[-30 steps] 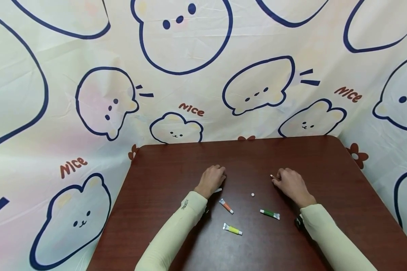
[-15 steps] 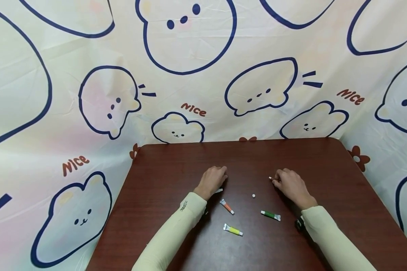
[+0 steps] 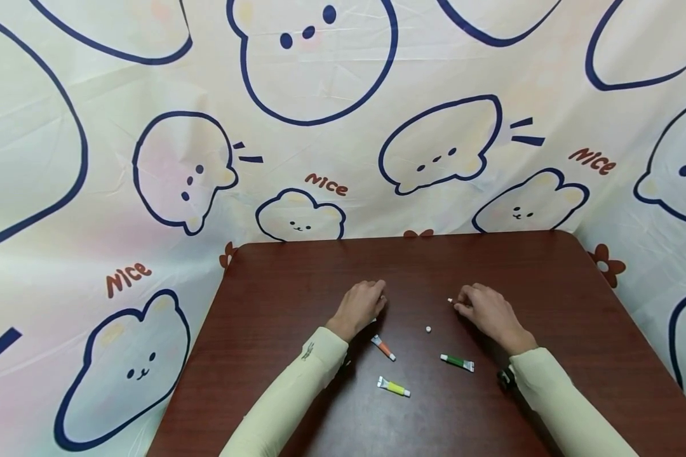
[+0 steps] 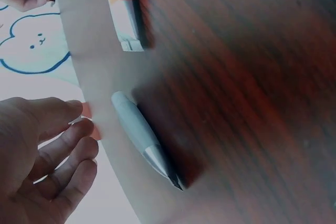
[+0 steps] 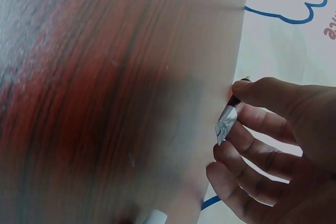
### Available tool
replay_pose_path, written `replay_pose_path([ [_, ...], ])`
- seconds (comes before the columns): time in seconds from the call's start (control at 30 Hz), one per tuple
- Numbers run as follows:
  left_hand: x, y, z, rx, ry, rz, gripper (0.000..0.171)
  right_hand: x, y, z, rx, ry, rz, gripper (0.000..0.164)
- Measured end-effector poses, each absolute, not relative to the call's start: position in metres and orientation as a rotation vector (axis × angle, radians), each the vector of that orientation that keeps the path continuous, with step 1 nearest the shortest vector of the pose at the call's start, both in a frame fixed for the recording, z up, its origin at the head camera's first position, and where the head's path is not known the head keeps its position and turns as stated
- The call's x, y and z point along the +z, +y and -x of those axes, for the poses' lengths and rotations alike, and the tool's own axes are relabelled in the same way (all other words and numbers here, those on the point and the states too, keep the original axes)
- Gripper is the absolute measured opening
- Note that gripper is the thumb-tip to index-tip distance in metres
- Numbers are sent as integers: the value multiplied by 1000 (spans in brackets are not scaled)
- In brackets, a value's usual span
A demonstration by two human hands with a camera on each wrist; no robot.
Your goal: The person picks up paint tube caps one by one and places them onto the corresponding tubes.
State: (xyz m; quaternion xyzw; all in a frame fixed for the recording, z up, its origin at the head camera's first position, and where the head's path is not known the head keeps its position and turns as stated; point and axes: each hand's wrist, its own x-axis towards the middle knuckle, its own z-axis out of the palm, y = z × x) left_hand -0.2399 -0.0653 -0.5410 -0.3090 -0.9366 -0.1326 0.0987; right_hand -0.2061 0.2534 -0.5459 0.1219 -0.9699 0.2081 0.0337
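My right hand [image 3: 490,312] pinches a small dark paint tube [image 5: 228,119] between thumb and fingers; its crimped silver end shows in the right wrist view. The tube's white tip pokes out past the fingertips in the head view. My left hand [image 3: 359,308] hovers at the table's middle, fingers loosely bent, with nothing visible between them. Beside it lies a whitish-grey paint tube [image 4: 137,129], mostly hidden by the hand in the head view. An orange tube [image 3: 383,348] lies just nearer.
A yellow paint tube [image 3: 394,386] and a green one [image 3: 457,362] lie closer to me on the brown table [image 3: 263,355]. Between the hands sits a small round white piece [image 3: 428,329]. A patterned cloth [image 3: 320,146] hangs behind the table's far edge.
My left hand has shifted slightly right, covering more of the whitish tube. The tip of the dark tube in my right hand has moved a little left.
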Motion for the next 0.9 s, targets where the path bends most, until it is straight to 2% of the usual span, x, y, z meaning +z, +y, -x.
replay_pose_path([
  [0.53,-539,-74,231,-424,-2771,920,9,-533,244,198,700,-2979,-411,10],
  [0.9,-537,-78,223,-440,-2775,958,4,-533,239,192,704,-2970,-443,10],
])
